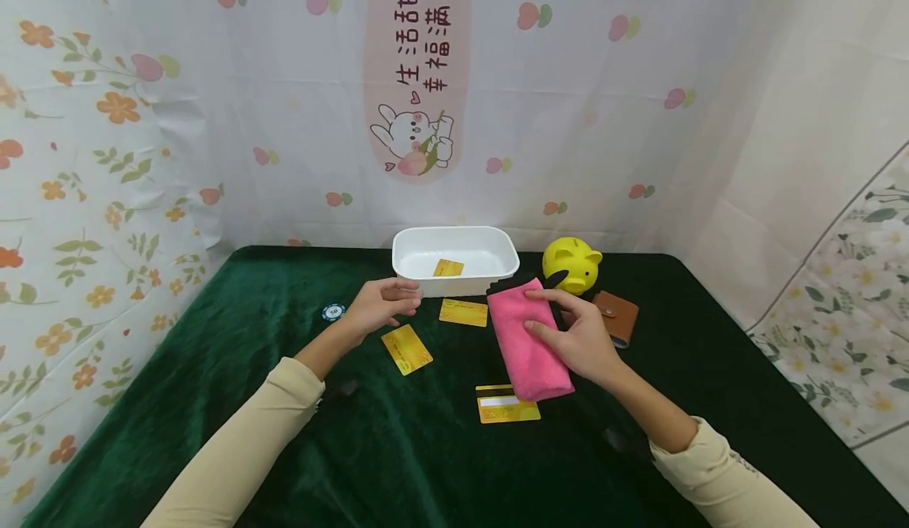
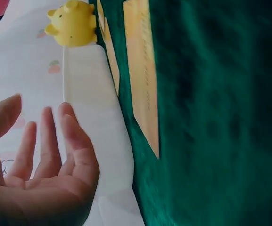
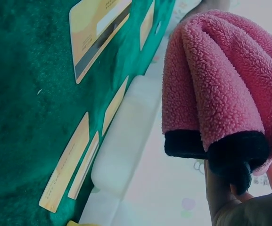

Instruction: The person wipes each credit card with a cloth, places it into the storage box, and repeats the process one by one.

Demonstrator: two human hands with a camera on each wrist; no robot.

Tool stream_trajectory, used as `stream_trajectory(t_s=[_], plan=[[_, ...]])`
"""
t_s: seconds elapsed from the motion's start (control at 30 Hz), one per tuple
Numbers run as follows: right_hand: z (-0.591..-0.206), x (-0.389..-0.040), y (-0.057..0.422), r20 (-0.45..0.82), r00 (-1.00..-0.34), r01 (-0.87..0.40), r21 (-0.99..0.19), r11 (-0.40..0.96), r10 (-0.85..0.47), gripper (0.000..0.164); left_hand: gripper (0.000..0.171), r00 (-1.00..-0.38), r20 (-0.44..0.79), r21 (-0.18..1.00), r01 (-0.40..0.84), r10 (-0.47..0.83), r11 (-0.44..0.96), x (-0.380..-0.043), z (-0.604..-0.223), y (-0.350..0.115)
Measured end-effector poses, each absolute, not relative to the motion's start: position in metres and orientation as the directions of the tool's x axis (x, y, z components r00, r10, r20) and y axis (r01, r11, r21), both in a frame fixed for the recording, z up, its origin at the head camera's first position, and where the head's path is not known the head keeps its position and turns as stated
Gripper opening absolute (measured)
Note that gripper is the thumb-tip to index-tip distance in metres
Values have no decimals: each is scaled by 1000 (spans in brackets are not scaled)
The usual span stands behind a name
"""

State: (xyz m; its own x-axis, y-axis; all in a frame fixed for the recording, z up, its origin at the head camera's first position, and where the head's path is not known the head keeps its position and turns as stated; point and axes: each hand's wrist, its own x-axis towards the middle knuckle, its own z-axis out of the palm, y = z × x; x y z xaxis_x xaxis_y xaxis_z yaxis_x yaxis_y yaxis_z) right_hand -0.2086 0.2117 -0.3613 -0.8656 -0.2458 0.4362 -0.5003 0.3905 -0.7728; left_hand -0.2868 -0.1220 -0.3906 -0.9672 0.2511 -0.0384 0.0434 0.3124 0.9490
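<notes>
My right hand (image 1: pixel 578 337) grips a folded pink towel (image 1: pixel 525 342) with black trim, held up over the table. The towel's fluffy folds (image 3: pixel 220 70) fill the upper right of the right wrist view, above the hand (image 3: pixel 249 207). My left hand (image 1: pixel 379 307) hovers by the front left corner of a white plastic basin (image 1: pixel 455 283), fingers loosely bent with nothing in them. A gold card (image 1: pixel 448 267) lies in the basin. Three more gold cards lie on the cloth: one (image 1: pixel 407 350) near the left hand, one (image 1: pixel 463 312) before the basin, one (image 1: pixel 500 408) beside the towel's lower end.
A yellow piggy bank (image 1: pixel 571 267) stands right of the basin, behind the right hand. Near it lies a brown wallet (image 1: pixel 616 317). On the left is a blue and white poker chip (image 1: pixel 333 312). Dark green cloth (image 1: pixel 234 338) covers the table, with printed curtains around it.
</notes>
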Motion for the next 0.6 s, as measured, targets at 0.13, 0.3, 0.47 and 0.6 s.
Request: stream_trajectory(t_s=[0.13, 0.3, 0.47, 0.6], plan=[[-360, -207, 209, 433, -865, -500, -778, 381, -253, 40, 38, -951, -67, 911, 66, 303, 407, -286, -390, -131], [-362, -206, 208, 401, -880, -473, -790, 390, -255, 40, 38, -920, -146, 844, 76, 363, 531, -289, -395, -136], [-363, -204, 208, 387, -887, -460, -793, 401, -252, 40, 38, -902, -187, 803, 88, 389, 589, -288, -398, -136], [-363, -204, 207, 390, -882, -468, -789, 398, -263, 39, 37, -916, -170, 767, 109, 364, 632, -288, -398, -137]])
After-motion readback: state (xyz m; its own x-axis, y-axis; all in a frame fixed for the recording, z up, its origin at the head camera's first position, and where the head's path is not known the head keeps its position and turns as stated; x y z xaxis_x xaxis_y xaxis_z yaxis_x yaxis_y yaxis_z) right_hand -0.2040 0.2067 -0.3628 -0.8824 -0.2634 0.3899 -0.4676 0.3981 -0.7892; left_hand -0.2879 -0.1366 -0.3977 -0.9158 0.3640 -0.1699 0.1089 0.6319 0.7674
